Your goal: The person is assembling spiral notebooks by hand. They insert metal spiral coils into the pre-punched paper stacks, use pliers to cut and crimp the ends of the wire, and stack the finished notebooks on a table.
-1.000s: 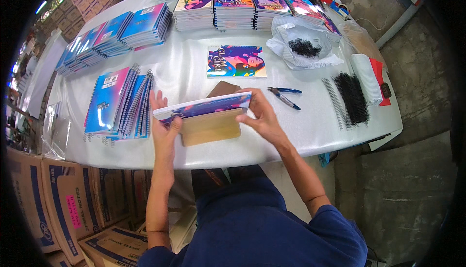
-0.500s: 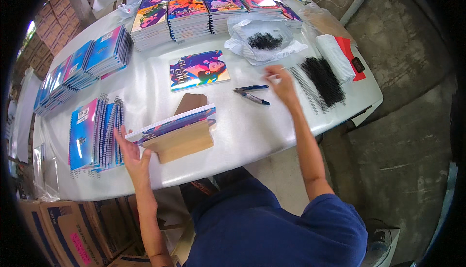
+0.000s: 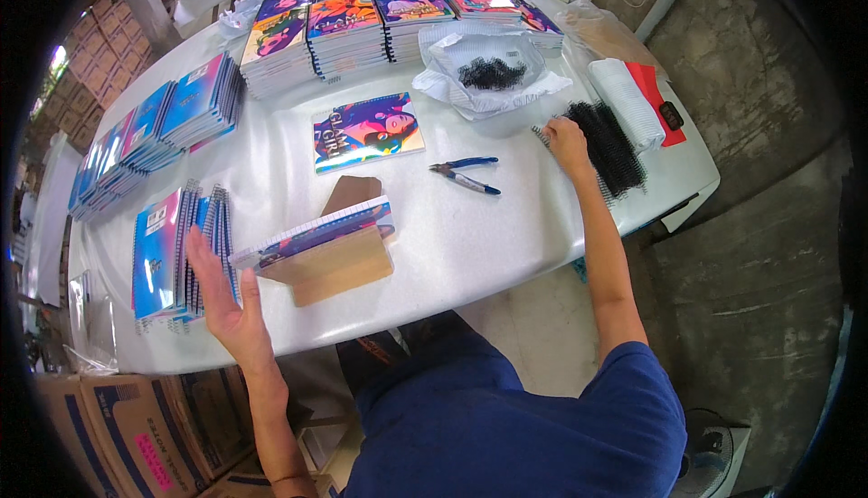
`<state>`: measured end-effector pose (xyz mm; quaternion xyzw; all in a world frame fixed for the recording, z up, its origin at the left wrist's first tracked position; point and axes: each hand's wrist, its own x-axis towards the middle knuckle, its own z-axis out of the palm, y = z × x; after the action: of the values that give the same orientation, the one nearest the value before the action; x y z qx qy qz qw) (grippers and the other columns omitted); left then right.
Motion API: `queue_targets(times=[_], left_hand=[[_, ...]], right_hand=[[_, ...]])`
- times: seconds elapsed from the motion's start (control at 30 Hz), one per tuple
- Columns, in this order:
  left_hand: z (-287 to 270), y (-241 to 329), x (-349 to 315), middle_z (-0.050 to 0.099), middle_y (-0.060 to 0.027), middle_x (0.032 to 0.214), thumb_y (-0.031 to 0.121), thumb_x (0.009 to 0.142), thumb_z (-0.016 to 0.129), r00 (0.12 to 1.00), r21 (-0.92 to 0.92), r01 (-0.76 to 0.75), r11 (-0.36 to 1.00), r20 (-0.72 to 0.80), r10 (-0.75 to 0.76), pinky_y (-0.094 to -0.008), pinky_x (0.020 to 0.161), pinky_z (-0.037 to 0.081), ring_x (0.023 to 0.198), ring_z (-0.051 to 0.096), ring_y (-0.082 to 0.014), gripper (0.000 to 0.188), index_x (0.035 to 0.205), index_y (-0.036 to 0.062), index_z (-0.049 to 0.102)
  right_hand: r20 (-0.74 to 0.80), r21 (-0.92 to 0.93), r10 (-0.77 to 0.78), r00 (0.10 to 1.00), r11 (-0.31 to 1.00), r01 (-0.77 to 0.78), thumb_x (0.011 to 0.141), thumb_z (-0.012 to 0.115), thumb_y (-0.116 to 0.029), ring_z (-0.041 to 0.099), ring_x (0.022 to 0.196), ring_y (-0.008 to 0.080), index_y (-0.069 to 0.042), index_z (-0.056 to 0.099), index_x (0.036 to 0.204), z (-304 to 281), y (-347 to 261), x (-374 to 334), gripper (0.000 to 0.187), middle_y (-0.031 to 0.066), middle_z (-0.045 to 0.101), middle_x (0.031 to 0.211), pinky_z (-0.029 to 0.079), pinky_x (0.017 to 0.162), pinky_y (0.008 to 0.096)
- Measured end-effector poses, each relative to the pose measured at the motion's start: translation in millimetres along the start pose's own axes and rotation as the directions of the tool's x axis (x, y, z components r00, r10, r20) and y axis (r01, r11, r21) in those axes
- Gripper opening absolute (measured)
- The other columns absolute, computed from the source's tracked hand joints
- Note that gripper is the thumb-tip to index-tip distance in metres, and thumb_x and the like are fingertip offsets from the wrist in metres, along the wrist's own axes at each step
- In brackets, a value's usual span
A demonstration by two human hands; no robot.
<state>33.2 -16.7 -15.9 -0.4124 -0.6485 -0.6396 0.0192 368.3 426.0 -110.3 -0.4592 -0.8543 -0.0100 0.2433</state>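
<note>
My left hand (image 3: 226, 303) has its fingers stretched out and holds nothing. It is just left of a colourful notebook (image 3: 316, 234) that rests on edge in a folded brown cardboard stand (image 3: 348, 265), apart from it. My right hand (image 3: 570, 147) is on the right of the table, thumb and fingers pinched on the end of a dark spiral binding coil (image 3: 542, 133). A dense row of black spiral coils (image 3: 608, 143) lies right beside it. Pliers with blue handles (image 3: 468, 175) lie between my hands. Beyond them a notebook with a printed cover (image 3: 369, 132) lies flat.
Stacks of bright notebooks (image 3: 346, 38) stand along the far side. Blue spiral-bound notebooks (image 3: 161, 249) are piled at the left. An opened white wrapper (image 3: 440, 77) holds more black coils. A white roll (image 3: 624, 104) lies near the right edge. Cardboard boxes (image 3: 136, 426) stand below, left.
My left hand has come off the end of the upright notebook, moving left with fingers spread. My right hand has moved right from above the pliers to the coils and pinched one.
</note>
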Motion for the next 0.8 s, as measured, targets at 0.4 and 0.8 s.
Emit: queue_targets(times=[0.4,0.8], left_hand=[[93,42,22,0.040,-0.0146,0.148,0.036,0.087,0.064,0.828,0.588,-0.500,0.635,0.540,0.153,-0.0571,0.111,0.023,0.140,0.029,-0.0404,0.072,0.147,0.0090,0.034],[100,27,25,0.052,0.0032,0.140,0.034,0.093,0.055,0.753,0.604,-0.580,0.547,0.654,0.076,-0.0569,0.109,0.029,0.129,0.047,-0.0347,0.053,0.144,0.0243,0.041]], right_hand=[[0.057,0.753,-0.376,0.925,0.624,0.208,0.082,0.073,-0.007,0.059,0.071,0.0140,-0.002,0.069,0.097,-100,-189,-29,0.016,0.0066,0.065,0.084,0.047,0.064,0.0271],[0.116,0.912,-0.531,0.839,0.392,0.122,0.085,0.070,-0.012,0.058,0.072,0.0140,-0.003,0.070,0.095,-85,-244,-46,0.013,0.0041,0.067,0.082,0.043,0.062,0.0299]])
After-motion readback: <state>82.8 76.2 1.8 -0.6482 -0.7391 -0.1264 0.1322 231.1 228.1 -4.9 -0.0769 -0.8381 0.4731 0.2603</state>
